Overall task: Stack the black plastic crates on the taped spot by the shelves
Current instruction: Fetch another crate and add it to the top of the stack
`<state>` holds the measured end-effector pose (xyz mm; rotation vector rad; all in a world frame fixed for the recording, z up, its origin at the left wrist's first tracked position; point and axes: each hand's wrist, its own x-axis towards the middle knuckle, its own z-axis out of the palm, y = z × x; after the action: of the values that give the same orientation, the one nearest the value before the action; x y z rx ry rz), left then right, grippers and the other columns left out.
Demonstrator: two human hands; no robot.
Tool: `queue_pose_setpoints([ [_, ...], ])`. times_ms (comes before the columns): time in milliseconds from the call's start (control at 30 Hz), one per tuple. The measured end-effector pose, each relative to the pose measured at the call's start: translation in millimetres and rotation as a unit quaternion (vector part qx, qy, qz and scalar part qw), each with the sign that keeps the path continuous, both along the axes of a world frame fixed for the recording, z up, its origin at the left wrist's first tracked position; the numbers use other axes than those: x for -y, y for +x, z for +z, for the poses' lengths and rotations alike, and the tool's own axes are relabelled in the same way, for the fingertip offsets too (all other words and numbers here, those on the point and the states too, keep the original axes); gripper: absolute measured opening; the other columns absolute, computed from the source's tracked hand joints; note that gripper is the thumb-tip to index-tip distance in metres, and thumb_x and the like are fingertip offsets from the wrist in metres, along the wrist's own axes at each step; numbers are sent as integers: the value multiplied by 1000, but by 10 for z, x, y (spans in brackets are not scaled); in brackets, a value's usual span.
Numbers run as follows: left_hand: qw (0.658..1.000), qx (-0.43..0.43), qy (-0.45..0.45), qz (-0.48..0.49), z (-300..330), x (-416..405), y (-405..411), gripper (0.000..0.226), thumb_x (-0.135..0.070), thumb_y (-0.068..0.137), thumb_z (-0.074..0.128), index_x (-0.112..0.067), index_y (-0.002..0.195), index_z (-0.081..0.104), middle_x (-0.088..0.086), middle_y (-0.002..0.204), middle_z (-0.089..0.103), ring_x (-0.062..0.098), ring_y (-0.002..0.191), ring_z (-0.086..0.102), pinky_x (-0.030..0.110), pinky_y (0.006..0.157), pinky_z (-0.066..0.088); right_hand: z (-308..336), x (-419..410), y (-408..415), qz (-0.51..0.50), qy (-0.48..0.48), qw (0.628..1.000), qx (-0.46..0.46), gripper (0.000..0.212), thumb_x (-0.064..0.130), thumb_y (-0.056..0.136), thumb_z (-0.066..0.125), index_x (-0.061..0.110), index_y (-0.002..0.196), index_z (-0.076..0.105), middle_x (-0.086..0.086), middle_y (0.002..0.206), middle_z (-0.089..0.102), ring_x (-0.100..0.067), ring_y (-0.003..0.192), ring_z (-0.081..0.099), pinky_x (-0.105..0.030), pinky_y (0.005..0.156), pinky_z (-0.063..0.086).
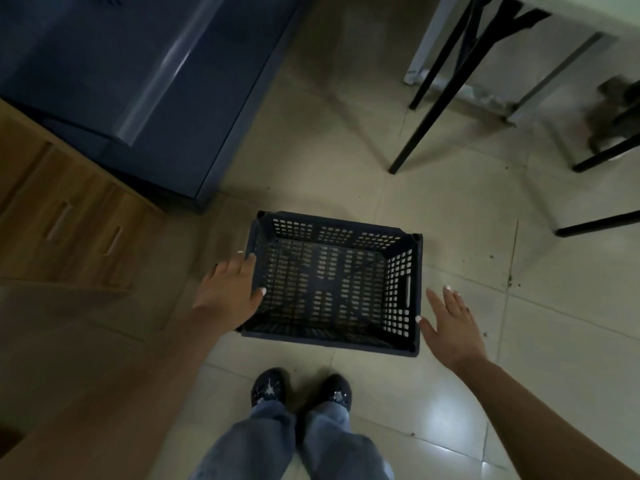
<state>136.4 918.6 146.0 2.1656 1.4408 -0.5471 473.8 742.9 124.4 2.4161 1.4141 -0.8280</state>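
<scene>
One black plastic crate (pixel 332 282) with perforated walls and floor sits upright and empty on the tiled floor, just ahead of my feet. My left hand (pixel 228 292) lies against the crate's left rim, thumb over the edge, fingers spread. My right hand (pixel 453 323) hovers flat beside the crate's right wall, fingers apart; only the thumb tip is near the corner. No tape mark is visible on the floor.
A dark blue cabinet (pixel 145 81) and a wooden drawer unit (pixel 65 216) stand at left. Black table or chair legs (pixel 426 98) rise at the upper right, beside a grey cloth-like heap (pixel 613 116). My shoes (pixel 301 389) stand right behind the crate.
</scene>
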Motion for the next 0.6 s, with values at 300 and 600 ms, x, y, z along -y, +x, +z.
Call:
queue_pose_setpoints([
  [300,999,-29,24,24,-1497,-196,217,72,-44,95,41,-15,151,7,12,159,5,32,145,10,43,116,16,-1485,-147,413,-14,6,1000,19,66,40,98,38,22,152,3,-11,160,-3,-26,147,-6,-39,118,4],
  [600,988,-132,76,19,-2513,-305,179,86,-38,93,47,-12,150,-11,21,156,-16,34,146,-10,53,116,3,-2544,-215,598,-40,45,998,35,71,30,97,45,27,151,-1,-12,160,-3,-29,147,1,-44,118,15],
])
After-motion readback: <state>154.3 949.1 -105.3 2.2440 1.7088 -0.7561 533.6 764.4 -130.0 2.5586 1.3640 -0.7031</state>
